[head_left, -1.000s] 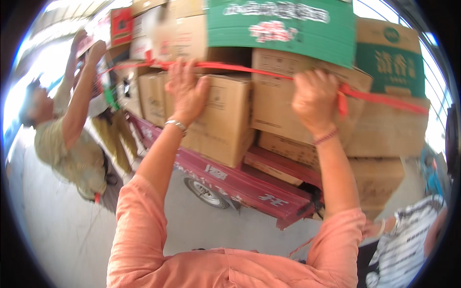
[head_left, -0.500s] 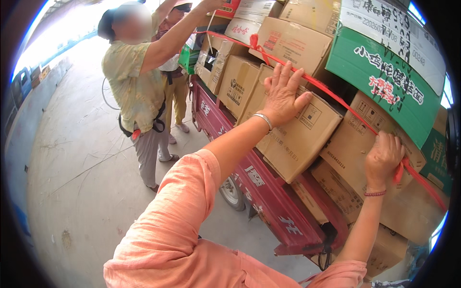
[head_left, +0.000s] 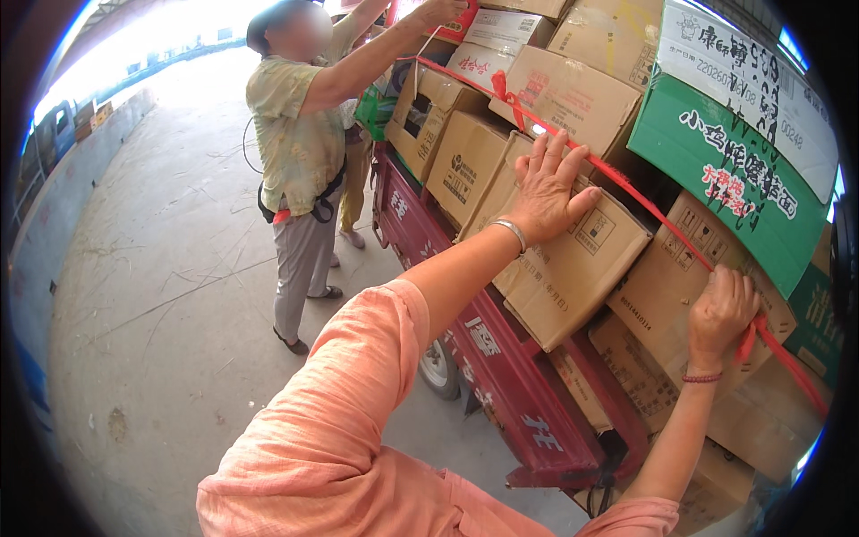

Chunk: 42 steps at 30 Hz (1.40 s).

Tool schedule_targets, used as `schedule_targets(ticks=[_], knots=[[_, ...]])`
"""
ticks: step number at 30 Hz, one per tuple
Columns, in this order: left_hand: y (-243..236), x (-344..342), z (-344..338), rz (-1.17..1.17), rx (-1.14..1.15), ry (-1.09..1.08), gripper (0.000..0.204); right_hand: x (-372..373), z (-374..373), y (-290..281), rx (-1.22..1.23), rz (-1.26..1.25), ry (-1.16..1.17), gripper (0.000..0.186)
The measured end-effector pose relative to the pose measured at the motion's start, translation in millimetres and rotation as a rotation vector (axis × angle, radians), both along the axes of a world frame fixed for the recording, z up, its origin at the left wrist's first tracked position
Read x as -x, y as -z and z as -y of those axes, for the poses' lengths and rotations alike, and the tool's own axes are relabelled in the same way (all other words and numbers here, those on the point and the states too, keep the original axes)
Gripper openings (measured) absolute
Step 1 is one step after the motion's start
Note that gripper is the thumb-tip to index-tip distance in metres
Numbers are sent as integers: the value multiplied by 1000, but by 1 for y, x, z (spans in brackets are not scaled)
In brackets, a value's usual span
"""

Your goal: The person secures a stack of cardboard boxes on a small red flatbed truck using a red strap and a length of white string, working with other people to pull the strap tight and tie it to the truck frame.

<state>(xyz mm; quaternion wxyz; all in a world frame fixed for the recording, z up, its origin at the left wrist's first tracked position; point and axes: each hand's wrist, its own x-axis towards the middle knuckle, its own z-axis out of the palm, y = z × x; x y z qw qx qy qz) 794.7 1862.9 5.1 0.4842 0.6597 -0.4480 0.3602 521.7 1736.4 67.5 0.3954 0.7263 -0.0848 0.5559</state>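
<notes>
My left hand (head_left: pixel 548 199) lies open on a brown cardboard box (head_left: pixel 573 277), fingers spread and pointing up, the fingertips at a red strap (head_left: pixel 631 190). This strap runs slantwise over the stacked boxes, with a red knot (head_left: pixel 506 94) farther up. Lower right, my right hand (head_left: pixel 721 315) is closed round the strap, knuckles against another brown carton (head_left: pixel 658 291). A loose red end (head_left: pixel 747 342) hangs just beside it. Above my right hand leans a large green and white carton (head_left: pixel 667 121).
The boxes are stacked on a cargo vehicle with a dark red side panel (head_left: pixel 483 345) and a wheel (head_left: pixel 438 367). At the far end a person in a patterned shirt (head_left: pixel 291 134) reaches up to the load, another person partly hidden behind. A low wall (head_left: pixel 85 206) borders the concrete floor.
The whole view has shifted, so the load and people appear farther right. Both my hands keep nearly the same places on the box and strap.
</notes>
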Motion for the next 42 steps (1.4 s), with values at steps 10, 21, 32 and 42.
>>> schedule_targets(ticks=[10, 21, 32, 42], knots=[[0, 2, -2, -28, -17, 15, 67, 1, 0, 0, 12, -1, 10, 5], [-2, 4, -3, -43, -38, 8, 68, 1, -4, -1, 15, 8, 7, 9], [-1, 2, -3, -45, -35, 0, 72, 0, -7, -1, 36, 32, -22, 11], [-1, 2, -4, -61, -42, -12, 69, 1, -5, 1, 19, 18, -41, 10]])
